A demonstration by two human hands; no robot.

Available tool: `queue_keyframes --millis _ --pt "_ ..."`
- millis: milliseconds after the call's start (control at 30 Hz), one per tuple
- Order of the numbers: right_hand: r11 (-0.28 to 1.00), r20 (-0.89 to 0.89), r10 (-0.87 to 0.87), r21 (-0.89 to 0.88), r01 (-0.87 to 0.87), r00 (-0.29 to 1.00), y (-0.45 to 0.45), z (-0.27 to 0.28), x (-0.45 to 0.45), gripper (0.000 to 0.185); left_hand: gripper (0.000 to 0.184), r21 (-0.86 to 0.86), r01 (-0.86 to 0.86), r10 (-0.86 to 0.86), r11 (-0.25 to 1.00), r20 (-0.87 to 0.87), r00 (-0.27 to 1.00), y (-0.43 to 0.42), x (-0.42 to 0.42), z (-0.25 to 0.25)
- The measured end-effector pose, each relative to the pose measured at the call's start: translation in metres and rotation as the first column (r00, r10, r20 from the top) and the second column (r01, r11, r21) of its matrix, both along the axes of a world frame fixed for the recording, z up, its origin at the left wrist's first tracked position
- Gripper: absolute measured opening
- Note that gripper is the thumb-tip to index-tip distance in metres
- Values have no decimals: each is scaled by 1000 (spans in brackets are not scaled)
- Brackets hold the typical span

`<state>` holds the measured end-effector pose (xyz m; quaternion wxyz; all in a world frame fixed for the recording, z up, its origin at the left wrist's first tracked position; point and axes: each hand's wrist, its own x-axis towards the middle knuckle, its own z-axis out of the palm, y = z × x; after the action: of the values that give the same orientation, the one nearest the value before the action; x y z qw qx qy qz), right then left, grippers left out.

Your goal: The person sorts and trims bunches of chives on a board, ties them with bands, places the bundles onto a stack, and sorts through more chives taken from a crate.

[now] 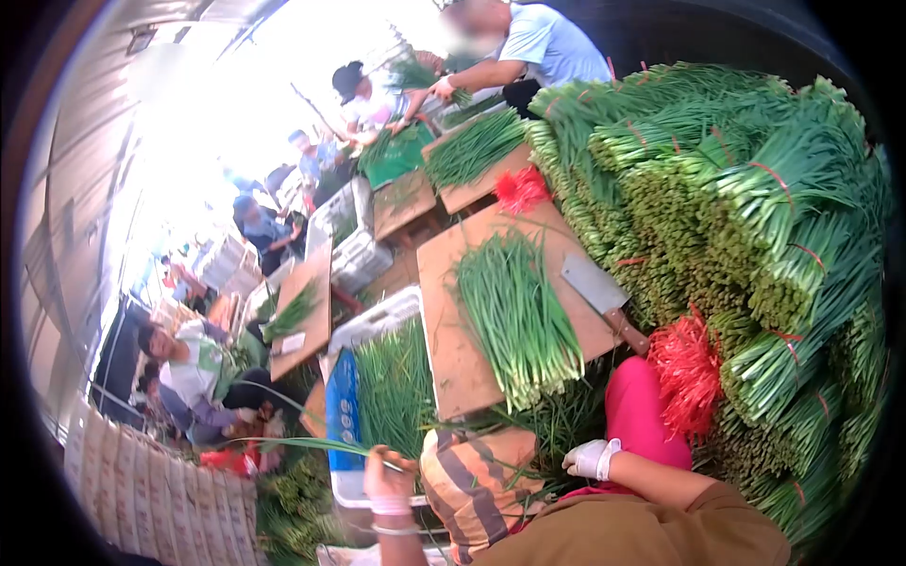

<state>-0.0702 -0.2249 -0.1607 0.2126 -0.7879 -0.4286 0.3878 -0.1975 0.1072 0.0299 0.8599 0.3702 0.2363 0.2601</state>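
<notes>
My left hand, in a pale glove with bare fingertips, is closed on a few long chive leaves that stretch out to the left. My right hand, in a white glove, is beside my pink-clad knee. Its fingers point left, loosely apart, with nothing visible in them. Ahead, a thick pile of green chives lies on a wooden board. A cleaver with a wooden handle rests on the board's right side. Between my hands is a striped orange-and-brown cloth.
Tied chive bundles are stacked high on the right. Red ties hang beside my knee; more red ties lie behind the board. A white crate holds loose chives. Several people work beyond, including a person in light blue.
</notes>
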Motion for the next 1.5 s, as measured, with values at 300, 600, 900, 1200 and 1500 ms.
queue_keyframes --millis 300,600,900,1200,1500 --pt "637 -582 -86 592 493 809 11 40 6 34 22 589 543 -260 599 -499 827 -160 35 -72" --pt "338 -496 -213 771 539 842 18 87 14 21 19 550 756 -490 354 -580 651 -202 32 -92" --pt "348 -745 -252 526 776 618 -26 129 32 19 27 322 918 -453 232 -799 395 -179 22 -79" --pt "662 -173 -399 625 414 900 -23 72 -3 33 39 391 694 -470 605 -528 707 -194 46 -84" --pt "606 -140 -402 701 377 905 -31 61 7 32 29 608 590 -322 532 -499 805 -209 86 -40"
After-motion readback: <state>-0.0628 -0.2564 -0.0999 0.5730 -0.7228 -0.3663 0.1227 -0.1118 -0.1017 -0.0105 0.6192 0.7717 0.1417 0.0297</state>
